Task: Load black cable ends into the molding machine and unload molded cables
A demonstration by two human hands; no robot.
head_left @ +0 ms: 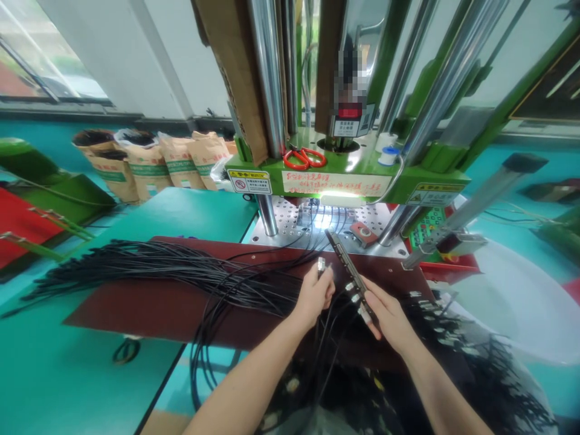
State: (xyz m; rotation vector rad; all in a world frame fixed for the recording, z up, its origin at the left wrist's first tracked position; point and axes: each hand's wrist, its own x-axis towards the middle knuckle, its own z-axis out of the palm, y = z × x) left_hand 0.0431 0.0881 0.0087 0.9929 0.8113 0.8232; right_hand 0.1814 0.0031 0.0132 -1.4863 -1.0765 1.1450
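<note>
My left hand (313,296) pinches a black cable by its small metal connector end (321,264), held upright just left of a long dark fixture bar (344,261). My right hand (386,314) grips the near end of that bar, which carries a few metal connectors along its side. A big bundle of black cables (158,266) fans out to the left over a dark red board (181,308).
A green vertical press (348,175) with chrome columns stands right behind, its perforated steel plate (290,223) lit underneath. Red scissors (303,158) and tape rolls lie on its green deck. Paper sacks (149,163) line the far left. A pile of finished cables (475,356) lies at right.
</note>
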